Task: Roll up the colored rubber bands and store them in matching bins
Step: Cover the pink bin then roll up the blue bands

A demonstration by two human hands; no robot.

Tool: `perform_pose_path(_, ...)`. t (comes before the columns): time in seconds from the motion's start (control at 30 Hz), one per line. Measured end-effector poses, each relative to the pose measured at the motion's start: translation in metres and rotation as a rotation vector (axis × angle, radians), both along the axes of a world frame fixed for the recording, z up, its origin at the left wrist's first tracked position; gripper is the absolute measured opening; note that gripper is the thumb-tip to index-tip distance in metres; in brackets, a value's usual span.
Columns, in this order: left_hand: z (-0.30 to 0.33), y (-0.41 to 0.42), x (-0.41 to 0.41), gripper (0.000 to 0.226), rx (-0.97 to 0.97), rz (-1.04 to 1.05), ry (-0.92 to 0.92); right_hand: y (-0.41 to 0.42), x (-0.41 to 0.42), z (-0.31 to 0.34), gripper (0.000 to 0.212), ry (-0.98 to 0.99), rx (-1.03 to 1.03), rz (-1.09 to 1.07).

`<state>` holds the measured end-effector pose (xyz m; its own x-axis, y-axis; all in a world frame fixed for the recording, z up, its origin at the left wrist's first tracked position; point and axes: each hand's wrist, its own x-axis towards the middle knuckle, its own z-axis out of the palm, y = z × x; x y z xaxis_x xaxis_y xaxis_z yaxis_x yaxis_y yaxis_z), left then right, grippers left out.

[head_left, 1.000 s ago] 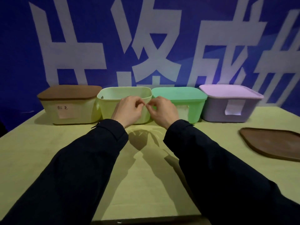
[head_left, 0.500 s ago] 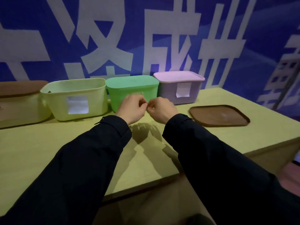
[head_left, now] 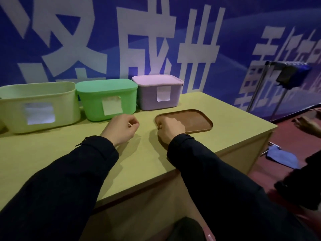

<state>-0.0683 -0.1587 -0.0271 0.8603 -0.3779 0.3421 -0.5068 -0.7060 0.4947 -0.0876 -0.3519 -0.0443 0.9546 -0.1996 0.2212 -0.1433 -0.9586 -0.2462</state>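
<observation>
My left hand (head_left: 121,129) hovers just above the yellow-green surface (head_left: 52,153), its fingers curled in and pinching something small and pale at the fingertips; it is too tiny for me to say whether it is a rubber band. My right hand (head_left: 171,128) is apart from it, to the right, fingers curled over the near left edge of the brown lid (head_left: 192,120) that lies flat on the surface; whether it grips the lid's rim or holds something of its own I cannot tell. Along the back stand three bins in a row: the open pale yellow bin (head_left: 40,105) at the left, the green bin (head_left: 106,100) with its lid on just beside it, and the lilac bin (head_left: 157,92), also lidded, at the right. Each carries a white paper label on its front. Both my sleeves are dark.
</observation>
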Motion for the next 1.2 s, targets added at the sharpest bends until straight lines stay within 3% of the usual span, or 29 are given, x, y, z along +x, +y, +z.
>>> perform_pose_path(0.07, -0.004, 0.01, -0.002, 0.02, 0.032, 0.013, 0.039, 0.021, -0.005, 0.007, 0.013, -0.124, 0.09, 0.073)
perform_pose_path(0.17, -0.015, 0.028, 0.001, 0.033, 0.021, 0.042, 0.251, 0.052, -0.017, 0.04, 0.013, -0.406, 0.439, 0.199)
perform_pose_path(0.23, -0.021, 0.038, 0.003, 0.043, -0.22, 0.094, 0.471, 0.071, -0.03, 0.069, 0.017, -0.497, 0.64, 0.286)
perform_pose_path(0.37, -0.015, 0.058, -0.008, 0.068, -0.941, 0.26, 0.825, 0.098, -0.062, 0.123, 0.016, -0.556, 1.17, 0.431)
perform_pose_path(0.43, -0.013, 0.074, -0.018, 0.082, -1.164, 0.173, 0.978, 0.103, -0.069, 0.144, 0.016, -0.534, 1.511, 0.516)
perform_pose_path(0.5, -0.013, 0.09, -0.031, 0.075, -1.348, -0.029, 1.07, 0.107, -0.067, 0.156, 0.021, -0.499, 1.773, 0.556)
perform_pose_path(0.57, -0.008, 0.102, -0.04, 0.05, -1.456, -0.063, 0.998, 0.114, -0.058, 0.159, 0.023, -0.486, 1.923, 0.566)
perform_pose_path(0.67, 0.005, 0.122, -0.038, 0.035, -1.538, 0.073, 0.733, 0.128, -0.041, 0.153, 0.018, -0.611, 1.814, 0.443)
perform_pose_path(0.73, 0.014, 0.145, -0.028, 0.036, -1.566, 0.147, 0.591, 0.139, -0.025, 0.144, 0.032, -0.687, 1.62, 0.393)
perform_pose_path(0.87, 0.04, 0.199, -0.011, 0.043, -1.56, 0.382, 0.315, 0.164, 0.019, 0.119, 0.025, -0.59, 1.321, 0.343)
perform_pose_path(0.97, 0.062, 0.238, 0.001, 0.028, -1.593, 0.485, 0.264, 0.191, 0.047, 0.101, 0.019, -0.525, 1.128, 0.389)
perform_pose_path(1.07, 0.082, 0.266, 0.013, 0.022, -1.595, 0.408, 0.21, 0.216, 0.073, 0.091, 0.019, -0.484, 1.028, 0.419)
perform_pose_path(1.2, 0.093, 0.285, 0.032, 0.051, -1.346, 0.405, 0.155, 0.236, 0.1, 0.088, 0.022, -0.47, 0.901, 0.402)
